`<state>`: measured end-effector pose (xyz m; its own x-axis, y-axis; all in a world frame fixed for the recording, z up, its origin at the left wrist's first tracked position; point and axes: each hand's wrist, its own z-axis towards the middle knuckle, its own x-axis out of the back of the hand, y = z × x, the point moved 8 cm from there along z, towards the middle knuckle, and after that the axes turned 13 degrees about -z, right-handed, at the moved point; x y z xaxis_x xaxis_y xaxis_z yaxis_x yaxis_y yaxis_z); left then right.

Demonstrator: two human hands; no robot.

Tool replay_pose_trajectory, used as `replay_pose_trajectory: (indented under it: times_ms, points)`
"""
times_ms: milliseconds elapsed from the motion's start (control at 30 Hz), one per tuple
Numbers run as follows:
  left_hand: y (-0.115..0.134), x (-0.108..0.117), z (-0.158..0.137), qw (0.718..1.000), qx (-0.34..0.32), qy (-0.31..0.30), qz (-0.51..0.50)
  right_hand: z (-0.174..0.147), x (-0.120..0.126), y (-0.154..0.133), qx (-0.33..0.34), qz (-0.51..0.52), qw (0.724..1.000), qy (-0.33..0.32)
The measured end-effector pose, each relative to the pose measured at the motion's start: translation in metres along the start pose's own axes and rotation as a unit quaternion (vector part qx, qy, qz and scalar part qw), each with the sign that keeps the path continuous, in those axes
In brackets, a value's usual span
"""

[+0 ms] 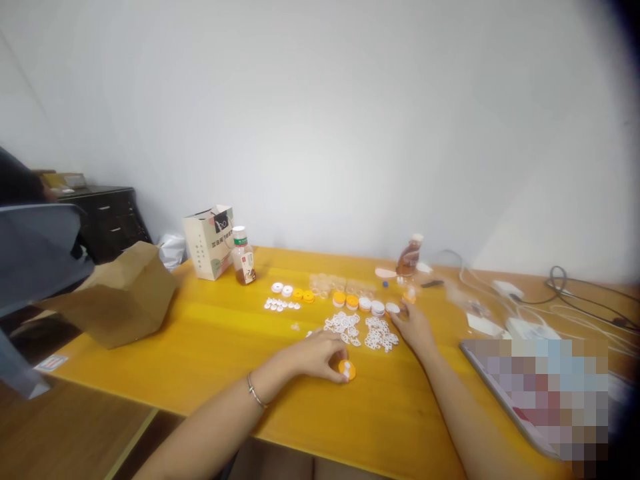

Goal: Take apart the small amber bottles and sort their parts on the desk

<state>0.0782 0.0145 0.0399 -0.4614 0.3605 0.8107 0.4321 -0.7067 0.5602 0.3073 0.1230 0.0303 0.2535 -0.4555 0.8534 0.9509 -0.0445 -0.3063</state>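
My left hand (323, 353) rests low over the table, thumb and fingers closed around the edge of a small orange disc (352, 370) with white round parts on it. Farther forward, my right hand (414, 325) reaches out with thumb and fingers apart. Its thumb side is beside a white disc (393, 308) at the end of a row of stacked orange discs (339, 299) and white discs (365, 305). Just past its fingertips lies a blurred orange piece (409, 296). Between my hands are two piles of white openwork pieces (343, 323), (381, 333).
Clear round pieces (327, 283) and small white parts (281, 305) lie farther back and left. A bottle (243, 257), paper bag (207, 247) and brown paper (125, 293) stand left. Another bottle (409, 257), cables (565, 283) and a pixelated flat object (545, 393) are right.
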Motion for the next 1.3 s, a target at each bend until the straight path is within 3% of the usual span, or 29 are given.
replay_pose_trajectory:
  times_ms: [267,400,467,633,700,800,1000,1200,1300]
  points:
    - [0.000,0.000,-0.001,1.000,0.014,-0.010,-0.008,-0.001,0.003,0.001,0.006,-0.015,1.000,0.011]
    - [0.000,0.001,0.000,1.000,0.011,-0.010,-0.005,-0.009,0.034,-0.009,0.004,0.022,0.995,0.098]
    - [0.001,0.001,-0.001,1.000,0.007,-0.015,-0.005,-0.018,0.047,-0.023,0.026,0.082,0.991,0.104]
    - [0.007,0.003,-0.005,0.999,-0.010,-0.035,0.009,-0.056,0.050,-0.091,0.183,0.191,0.960,-0.092]
    - [0.007,0.005,-0.007,0.999,-0.010,-0.041,0.018,-0.076,0.047,-0.116,0.249,0.200,0.933,-0.167]
    - [0.007,0.010,-0.009,0.999,-0.002,-0.038,0.025,-0.096,0.041,-0.135,0.298,0.183,0.906,-0.239]
    - [0.012,0.018,-0.010,1.000,-0.008,-0.017,-0.003,-0.114,0.034,-0.141,0.332,0.151,0.882,-0.299]
    - [0.013,0.012,-0.008,1.000,-0.003,-0.024,-0.008,-0.129,0.025,-0.153,0.360,0.165,0.855,-0.334]
    - [0.011,0.009,-0.005,1.000,0.010,-0.026,0.001,-0.130,0.021,-0.155,0.349,0.169,0.855,-0.346]
